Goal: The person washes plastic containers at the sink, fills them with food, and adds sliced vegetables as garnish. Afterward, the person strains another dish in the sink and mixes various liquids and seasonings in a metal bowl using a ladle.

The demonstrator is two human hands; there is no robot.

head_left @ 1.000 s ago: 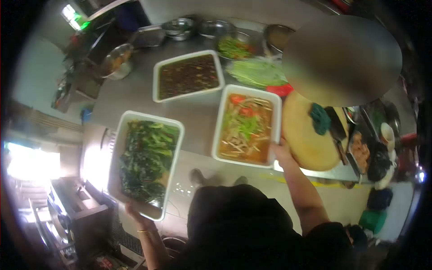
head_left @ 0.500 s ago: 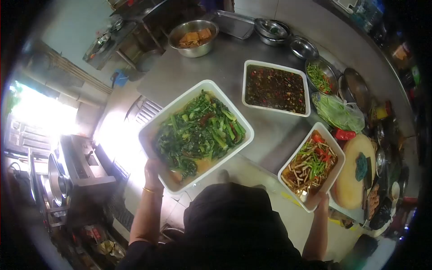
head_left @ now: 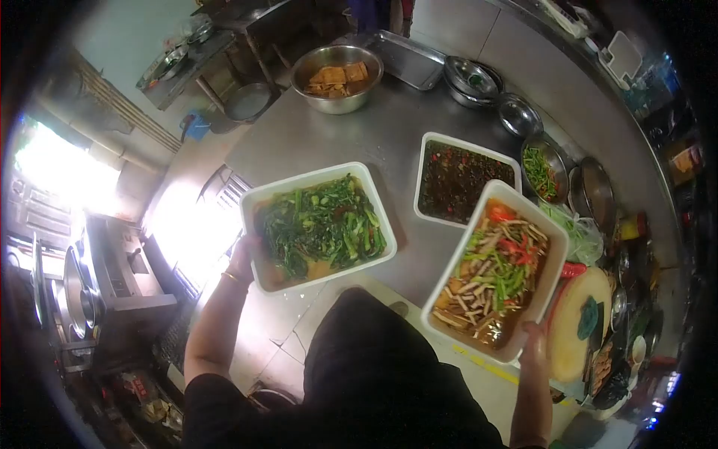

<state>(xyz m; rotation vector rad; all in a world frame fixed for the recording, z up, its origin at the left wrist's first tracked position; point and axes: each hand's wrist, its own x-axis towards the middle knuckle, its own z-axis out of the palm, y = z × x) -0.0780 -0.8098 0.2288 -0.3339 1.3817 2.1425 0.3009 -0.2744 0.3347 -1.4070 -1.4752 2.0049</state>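
1. My left hand (head_left: 241,258) is closed on the near left side of a white tray of greens (head_left: 381,209); leaves and stalks lie in a thin broth. A thin gold-coloured band (head_left: 235,278) circles that wrist.
2. My right hand (head_left: 532,346) grips the near right corner of a white tray of pale strips (head_left: 550,288), with red and green pieces in brown liquid. It is tipped in my view.
3. Beyond it, a white tray of dark sauce (head_left: 420,176) sits on the steel table (head_left: 321,135), its near right part covered by the tray in my right hand.
4. At the table's far side are a steel bowl (head_left: 336,103) of browned slabs, a flat metal tray (head_left: 407,60) and stacked metal bowls (head_left: 471,81).
5. To the right, a round board (head_left: 566,325) bears a teal cloth (head_left: 588,317); bagged greens (head_left: 585,233) lie past it.
6. Any print on the yellow-and-red packet (head_left: 632,225) at far right, or the red package (head_left: 137,385) low on the left, is too small for me to read.
7. Both trays hide some of my fingers. Glare washes out the window side, and the round lens edge cuts off the outermost items on the right.
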